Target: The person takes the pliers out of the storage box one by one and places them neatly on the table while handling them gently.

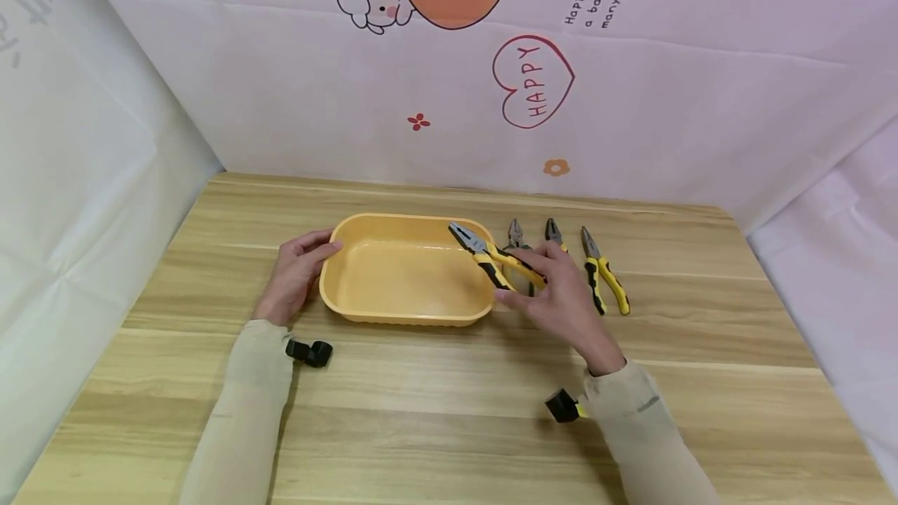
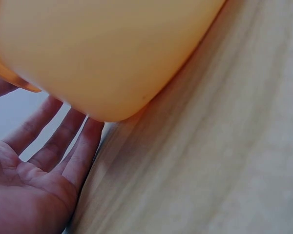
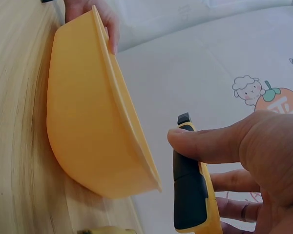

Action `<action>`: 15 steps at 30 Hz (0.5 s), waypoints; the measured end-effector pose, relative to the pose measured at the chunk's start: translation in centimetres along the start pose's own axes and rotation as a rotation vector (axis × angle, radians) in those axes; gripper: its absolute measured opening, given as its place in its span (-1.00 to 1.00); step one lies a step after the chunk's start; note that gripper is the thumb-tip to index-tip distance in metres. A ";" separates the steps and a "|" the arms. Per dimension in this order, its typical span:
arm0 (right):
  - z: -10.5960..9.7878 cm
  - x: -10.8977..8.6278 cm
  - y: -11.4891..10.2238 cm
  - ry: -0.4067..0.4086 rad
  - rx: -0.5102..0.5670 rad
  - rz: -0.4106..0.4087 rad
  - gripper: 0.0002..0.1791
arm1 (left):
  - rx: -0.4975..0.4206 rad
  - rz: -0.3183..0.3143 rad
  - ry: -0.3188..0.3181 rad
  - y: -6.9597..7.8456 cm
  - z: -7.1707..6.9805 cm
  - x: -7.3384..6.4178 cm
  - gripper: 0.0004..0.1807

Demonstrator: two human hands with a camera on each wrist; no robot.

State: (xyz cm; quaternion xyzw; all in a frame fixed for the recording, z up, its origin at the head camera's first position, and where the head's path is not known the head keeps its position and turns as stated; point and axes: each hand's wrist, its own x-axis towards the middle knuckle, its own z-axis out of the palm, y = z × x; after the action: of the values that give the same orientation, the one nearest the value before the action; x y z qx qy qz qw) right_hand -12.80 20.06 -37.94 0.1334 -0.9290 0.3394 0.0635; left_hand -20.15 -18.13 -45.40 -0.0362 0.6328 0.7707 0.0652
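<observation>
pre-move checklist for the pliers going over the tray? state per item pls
1. Right hand grips the held pliers by the handles: ok.
2. Pliers' nose is over the tray: ok, above its right rim.
3. Left hand touches the tray's left end: ok, fingers straight against the rim.
4. Tray interior free of things: ok in the head view.
5. Three other pliers lie on the table, right of the tray and apart from it: ok.
6. Held pliers' jaws closed: cannot tell.
</observation>
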 end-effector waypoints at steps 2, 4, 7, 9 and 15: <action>-0.2 -0.1 0.2 0.002 0.001 0.014 -0.30 | -0.002 -0.001 0.000 0.0 0.0 0.0 -0.44; -0.4 -0.3 0.4 0.006 0.000 0.022 -0.29 | -0.001 0.000 0.003 0.0 0.0 0.0 -0.44; -0.8 -0.5 0.9 0.010 -0.011 0.042 -0.29 | 0.010 0.005 0.003 0.0 0.0 -0.1 -0.45; -1.1 -0.7 1.2 0.015 -0.016 0.045 -0.29 | 0.013 0.009 0.003 0.0 0.0 -0.1 -0.45; -2.1 -1.0 2.0 0.041 -0.014 0.061 -0.29 | 0.003 0.005 0.008 0.1 0.0 -0.1 -0.49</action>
State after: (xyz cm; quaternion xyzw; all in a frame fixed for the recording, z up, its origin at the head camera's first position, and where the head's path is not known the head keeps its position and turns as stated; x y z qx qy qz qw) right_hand -12.40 23.10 -37.82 0.0977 -0.9334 0.3373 0.0732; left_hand -20.04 -18.14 -45.33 -0.0375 0.6342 0.7698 0.0609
